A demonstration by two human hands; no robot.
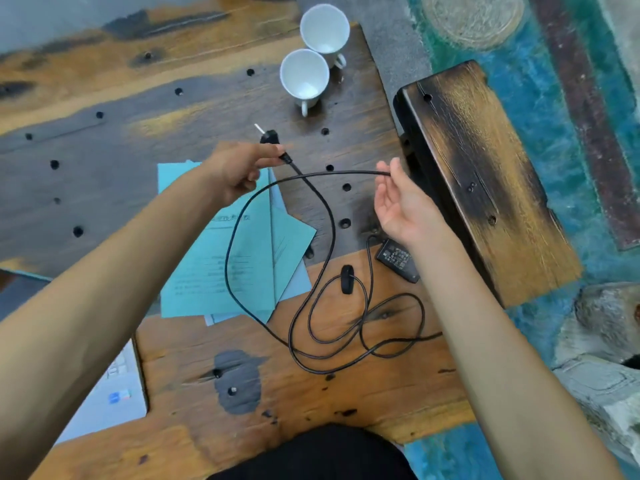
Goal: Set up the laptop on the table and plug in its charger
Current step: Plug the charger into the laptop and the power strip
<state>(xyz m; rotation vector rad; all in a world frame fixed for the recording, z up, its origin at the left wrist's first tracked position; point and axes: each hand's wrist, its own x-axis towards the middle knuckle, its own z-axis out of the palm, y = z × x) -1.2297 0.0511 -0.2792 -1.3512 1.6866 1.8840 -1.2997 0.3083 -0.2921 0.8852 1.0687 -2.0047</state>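
My left hand (239, 168) pinches the black charger cable just below its wall plug (268, 136), whose metal prongs point up and left above the table. My right hand (398, 202), palm up, pinches the same cable (332, 173) further along between thumb and fingertip. The cable hangs in a big loop between both hands and lies in loose coils (346, 327) on the wooden table (311, 393). The black power brick (396, 258) rests on the table under my right wrist. A corner of the silver laptop (114, 393) shows at the lower left, partly behind my left forearm.
Teal paper folders (249, 265) lie under the cable loop. Two white cups (304, 77) stand at the table's far side. A dark wooden bench (485, 174) sits right of the table, over a blue-green floor. Round holes dot the tabletop.
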